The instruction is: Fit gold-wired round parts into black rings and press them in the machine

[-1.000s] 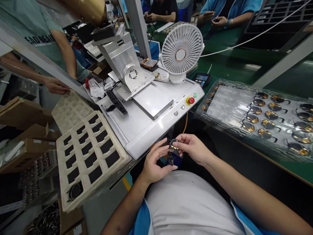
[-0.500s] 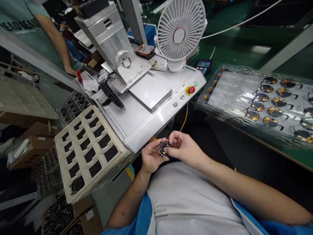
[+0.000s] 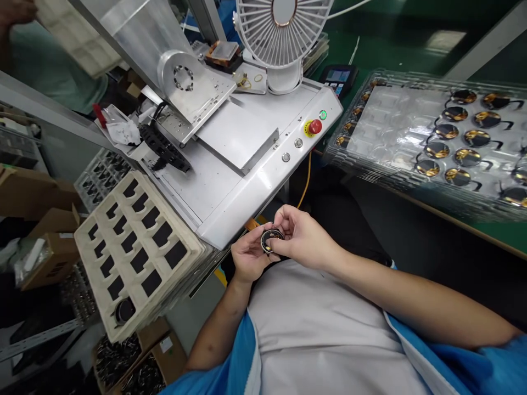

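Note:
Close to my body, my left hand (image 3: 249,253) grips a small round black part with a silvery rim (image 3: 270,241) by its edge. My right hand (image 3: 300,235) is closed on the same part from the other side, its thumb pressed on the black face. Gold-coloured bits show on that face near the thumb. Exactly what the right fingertips pinch at the far rim is too small to make out. Just beyond my hands runs the front edge of a white machine (image 3: 242,203).
At left, a cream tray (image 3: 135,241) with dark-bottomed pockets holds one round black part (image 3: 124,311). A clear plastic tray (image 3: 387,118) at right carries several black-and-gold discs. A white fan (image 3: 284,77) and a red stop button (image 3: 315,127) sit on the machine. A co-worker's sleeve (image 3: 53,66) is behind.
My view has shifted, so the machine and trays sit higher and further left. Both hands still hold the round part. The co-worker behind has moved, and a pale tray now shows there.

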A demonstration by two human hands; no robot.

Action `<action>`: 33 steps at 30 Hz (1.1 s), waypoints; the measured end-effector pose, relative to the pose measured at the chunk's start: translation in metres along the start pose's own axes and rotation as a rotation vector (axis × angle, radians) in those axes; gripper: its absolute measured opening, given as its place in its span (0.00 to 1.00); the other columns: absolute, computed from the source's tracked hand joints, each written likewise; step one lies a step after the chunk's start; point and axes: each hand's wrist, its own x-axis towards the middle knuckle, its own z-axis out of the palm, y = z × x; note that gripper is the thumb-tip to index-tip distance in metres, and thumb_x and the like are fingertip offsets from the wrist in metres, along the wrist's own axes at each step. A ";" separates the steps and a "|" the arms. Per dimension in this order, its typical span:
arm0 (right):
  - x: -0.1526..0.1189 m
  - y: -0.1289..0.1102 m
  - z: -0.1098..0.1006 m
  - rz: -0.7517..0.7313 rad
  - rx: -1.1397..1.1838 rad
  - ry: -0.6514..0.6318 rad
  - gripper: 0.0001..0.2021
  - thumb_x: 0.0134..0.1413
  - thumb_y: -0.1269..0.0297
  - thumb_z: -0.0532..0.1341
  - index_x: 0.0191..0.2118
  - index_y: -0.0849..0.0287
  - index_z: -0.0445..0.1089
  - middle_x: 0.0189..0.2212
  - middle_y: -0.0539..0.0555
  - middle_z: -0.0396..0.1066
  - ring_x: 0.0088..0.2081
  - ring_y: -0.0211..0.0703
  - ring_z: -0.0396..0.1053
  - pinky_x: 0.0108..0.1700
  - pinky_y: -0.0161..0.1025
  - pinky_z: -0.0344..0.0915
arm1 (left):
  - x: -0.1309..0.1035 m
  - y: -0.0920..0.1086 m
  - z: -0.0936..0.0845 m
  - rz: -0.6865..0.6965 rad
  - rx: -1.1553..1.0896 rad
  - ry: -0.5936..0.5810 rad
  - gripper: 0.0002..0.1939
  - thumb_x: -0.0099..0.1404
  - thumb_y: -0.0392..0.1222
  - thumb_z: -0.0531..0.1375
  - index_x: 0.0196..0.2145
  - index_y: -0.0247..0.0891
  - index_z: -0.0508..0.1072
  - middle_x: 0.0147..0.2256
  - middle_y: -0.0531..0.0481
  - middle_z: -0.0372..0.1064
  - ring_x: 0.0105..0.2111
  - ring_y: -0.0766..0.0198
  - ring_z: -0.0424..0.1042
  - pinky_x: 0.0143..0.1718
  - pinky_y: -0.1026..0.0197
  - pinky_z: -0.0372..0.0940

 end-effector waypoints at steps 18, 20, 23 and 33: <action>0.011 0.013 -0.021 0.223 0.002 -0.104 0.29 0.33 0.47 0.80 0.24 0.59 0.62 0.18 0.51 0.72 0.17 0.34 0.66 0.17 0.29 0.68 | -0.006 -0.005 0.001 0.044 0.032 0.015 0.29 0.43 0.40 0.81 0.45 0.50 0.84 0.45 0.47 0.83 0.43 0.49 0.84 0.48 0.47 0.80; 0.011 0.016 -0.020 0.208 0.054 -0.091 0.31 0.32 0.46 0.80 0.23 0.58 0.60 0.16 0.50 0.71 0.15 0.33 0.64 0.15 0.29 0.66 | -0.006 -0.003 0.001 0.049 0.062 -0.004 0.29 0.43 0.37 0.81 0.45 0.49 0.84 0.45 0.46 0.83 0.44 0.48 0.84 0.50 0.45 0.79; 0.012 0.021 -0.015 0.190 0.109 -0.095 0.32 0.31 0.45 0.81 0.23 0.58 0.59 0.16 0.49 0.71 0.15 0.34 0.65 0.14 0.29 0.66 | -0.006 -0.001 0.000 0.067 0.081 -0.003 0.29 0.45 0.36 0.80 0.46 0.48 0.84 0.46 0.45 0.83 0.45 0.48 0.84 0.51 0.46 0.79; 0.072 -0.026 -0.034 0.012 -0.095 0.093 0.28 0.38 0.50 0.81 0.34 0.59 0.66 0.18 0.49 0.72 0.14 0.36 0.65 0.14 0.31 0.65 | 0.002 0.011 0.003 0.065 -0.089 0.054 0.21 0.62 0.40 0.72 0.54 0.45 0.80 0.52 0.41 0.80 0.52 0.48 0.80 0.56 0.48 0.75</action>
